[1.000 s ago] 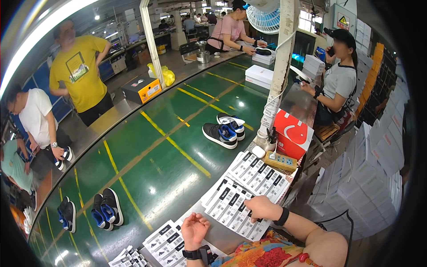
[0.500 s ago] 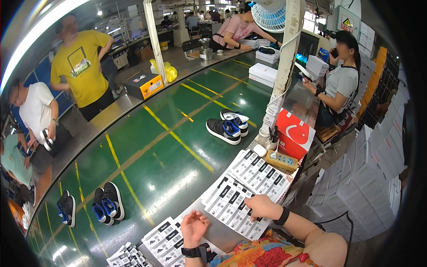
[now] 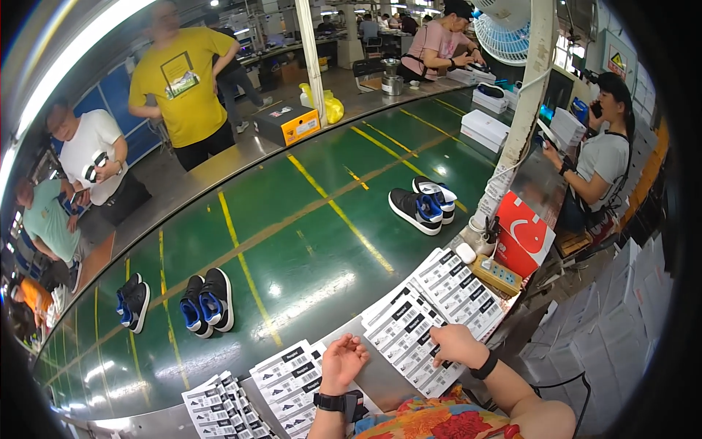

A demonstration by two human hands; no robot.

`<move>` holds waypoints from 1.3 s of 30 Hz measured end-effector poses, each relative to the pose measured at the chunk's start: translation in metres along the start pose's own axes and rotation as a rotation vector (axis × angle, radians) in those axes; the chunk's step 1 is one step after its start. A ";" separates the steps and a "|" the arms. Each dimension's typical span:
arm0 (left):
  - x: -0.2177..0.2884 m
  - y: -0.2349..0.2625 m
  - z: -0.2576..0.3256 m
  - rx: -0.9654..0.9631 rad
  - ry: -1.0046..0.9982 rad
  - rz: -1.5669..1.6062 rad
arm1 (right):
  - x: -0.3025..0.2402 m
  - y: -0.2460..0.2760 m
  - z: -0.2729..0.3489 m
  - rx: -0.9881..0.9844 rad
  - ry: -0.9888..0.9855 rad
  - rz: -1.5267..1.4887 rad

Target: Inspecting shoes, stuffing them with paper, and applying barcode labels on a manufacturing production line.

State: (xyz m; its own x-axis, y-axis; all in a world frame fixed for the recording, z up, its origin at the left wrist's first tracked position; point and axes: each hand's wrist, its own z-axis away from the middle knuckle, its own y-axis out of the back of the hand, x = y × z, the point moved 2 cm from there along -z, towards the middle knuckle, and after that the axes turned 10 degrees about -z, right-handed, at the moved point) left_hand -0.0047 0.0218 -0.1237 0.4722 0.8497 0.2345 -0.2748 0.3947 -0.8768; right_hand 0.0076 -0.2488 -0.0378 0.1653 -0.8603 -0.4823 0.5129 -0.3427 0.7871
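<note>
My right hand (image 3: pixel 459 347) rests on the right edge of a printed label sheet (image 3: pixel 398 338), its fingers bent inward; whatever they pinch is hidden. My left hand (image 3: pixel 344 364) hovers beside that sheet with its palm turned up, fingers loosely curled and apart, holding nothing. Under and beside the left wrist lies another stack of label sheets (image 3: pixel 289 384). A further label stack (image 3: pixel 468 289) adjoins the first at its far right. Farther left, a fanned pile of label strips (image 3: pixel 219 410) sits on the metal edge.
On the green belt (image 3: pixel 292 263) stand dark shoe pairs with blue linings: one at right (image 3: pixel 423 206), one at left (image 3: pixel 208 301), another farther left (image 3: pixel 133 303). A power strip (image 3: pixel 497 276), a red box (image 3: pixel 523 230) and a post (image 3: pixel 523 124) border the right. Several people stand around.
The view has swung left, so the belt, shoes and labels appear farther right. Both hands keep nearly the same places over the sheets. The person in white has raised a shoe toward the chest.
</note>
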 end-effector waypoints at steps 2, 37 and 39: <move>-0.001 -0.001 -0.001 0.001 0.009 0.001 | 0.003 -0.002 0.000 0.007 0.010 0.005; 0.000 0.006 0.001 -0.003 -0.028 -0.076 | 0.003 -0.006 -0.003 -0.038 -0.021 0.008; 0.000 0.006 0.002 -0.004 -0.031 -0.078 | 0.003 -0.006 -0.003 -0.030 -0.004 0.002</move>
State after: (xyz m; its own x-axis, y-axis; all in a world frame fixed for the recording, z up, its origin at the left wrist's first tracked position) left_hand -0.0081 0.0249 -0.1281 0.4656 0.8270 0.3152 -0.2345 0.4587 -0.8571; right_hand 0.0072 -0.2482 -0.0451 0.1630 -0.8626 -0.4789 0.5377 -0.3293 0.7762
